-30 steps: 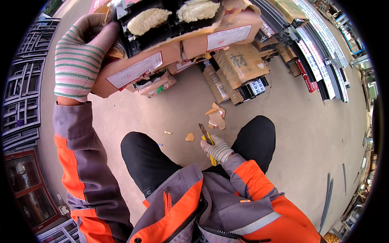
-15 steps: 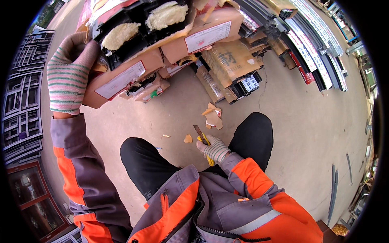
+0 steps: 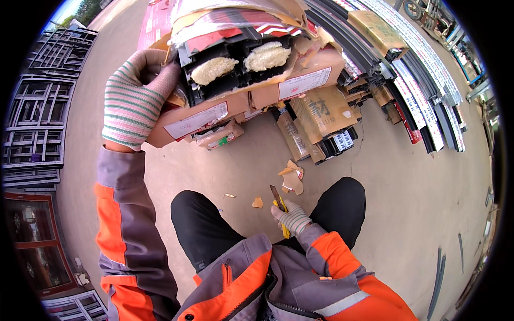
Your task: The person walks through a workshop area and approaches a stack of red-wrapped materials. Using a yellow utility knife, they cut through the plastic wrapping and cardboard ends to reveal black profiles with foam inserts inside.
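Observation:
My left hand (image 3: pixel 134 99), in a striped knit glove, is closed on the torn edge of the cardboard wrapping (image 3: pixel 172 97) at the left side of a bundle. The opened end of this bundle shows black profiles (image 3: pixel 227 81) with two pale foam-like lumps (image 3: pixel 267 56) in their hollows. Down between my knees, my right hand (image 3: pixel 295 218), gloved too, is wrapped round a yellow utility knife (image 3: pixel 276 197). Its rusty-looking blade is out and points up and away, well apart from the bundle.
Under the opened bundle lie cardboard boxes (image 3: pixel 198 121) with white labels. More wrapped bundles (image 3: pixel 321 115) and long dark profiles (image 3: pixel 423 107) stretch to the right. Torn cardboard scraps (image 3: pixel 292 177) lie on the floor. Metal frames (image 3: pixel 40 120) stand along the left.
My view has shifted, so the bundle and floor scraps appear farther right and lower. The left hand keeps its hold on the wrapping; the right still holds the knife.

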Tool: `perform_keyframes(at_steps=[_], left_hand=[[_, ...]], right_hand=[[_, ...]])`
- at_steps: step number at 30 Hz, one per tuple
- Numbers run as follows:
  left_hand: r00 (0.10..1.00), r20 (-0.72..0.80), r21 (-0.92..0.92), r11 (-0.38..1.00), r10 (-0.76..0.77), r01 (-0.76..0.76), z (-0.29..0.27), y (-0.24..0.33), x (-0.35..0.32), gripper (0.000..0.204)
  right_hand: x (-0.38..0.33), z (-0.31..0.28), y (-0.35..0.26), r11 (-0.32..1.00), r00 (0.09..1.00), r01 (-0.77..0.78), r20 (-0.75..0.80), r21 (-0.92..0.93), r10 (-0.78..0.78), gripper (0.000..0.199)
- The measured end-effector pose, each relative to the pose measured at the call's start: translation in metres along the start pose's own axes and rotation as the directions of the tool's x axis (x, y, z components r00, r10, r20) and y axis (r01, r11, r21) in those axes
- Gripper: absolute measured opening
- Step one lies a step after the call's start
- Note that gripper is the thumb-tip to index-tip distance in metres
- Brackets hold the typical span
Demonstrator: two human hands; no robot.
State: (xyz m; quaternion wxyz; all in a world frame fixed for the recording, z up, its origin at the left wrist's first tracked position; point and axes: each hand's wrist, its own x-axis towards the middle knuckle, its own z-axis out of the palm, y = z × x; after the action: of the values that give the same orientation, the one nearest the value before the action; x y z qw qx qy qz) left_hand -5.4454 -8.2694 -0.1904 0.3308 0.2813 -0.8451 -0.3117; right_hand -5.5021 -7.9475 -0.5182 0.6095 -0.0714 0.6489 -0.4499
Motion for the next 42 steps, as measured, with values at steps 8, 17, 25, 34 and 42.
perform_keyframes(at_steps=[8, 17, 25, 34, 42], left_hand=[[1.000, 0.009, -0.036, 0.999, 0.000, 0.000, 0.001, 0.002, -0.001, 0.017], [1.000, 0.014, 0.028, 1.000, 0.009, -0.010, -0.002, 0.001, 0.000, 0.018], [1.000, 0.007, 0.018, 1.000, 0.019, -0.020, 0.000, -0.004, -0.001, 0.018], [1.000, 0.012, -0.004, 1.000, 0.021, -0.021, -0.001, 0.000, -0.001, 0.020], [1.000, 0.010, 0.028, 0.999, 0.018, -0.019, -0.004, -0.001, -0.001, 0.021]], right_hand=[[-0.006, 0.000, -0.008, 1.000, 1.000, -0.023, -0.010, 0.017, 0.023, 0.028], [-0.010, 0.005, -0.015, 0.994, 0.995, 0.022, -0.100, 0.104, -0.011, 0.024], [0.000, 0.003, -0.002, 0.975, 0.988, 0.087, -0.143, 0.206, -0.058, 0.025], [-0.002, 0.002, -0.006, 0.974, 0.987, 0.090, -0.146, 0.208, -0.060, 0.026], [0.002, 0.005, -0.004, 0.971, 0.986, 0.106, -0.151, 0.214, -0.074, 0.028]])
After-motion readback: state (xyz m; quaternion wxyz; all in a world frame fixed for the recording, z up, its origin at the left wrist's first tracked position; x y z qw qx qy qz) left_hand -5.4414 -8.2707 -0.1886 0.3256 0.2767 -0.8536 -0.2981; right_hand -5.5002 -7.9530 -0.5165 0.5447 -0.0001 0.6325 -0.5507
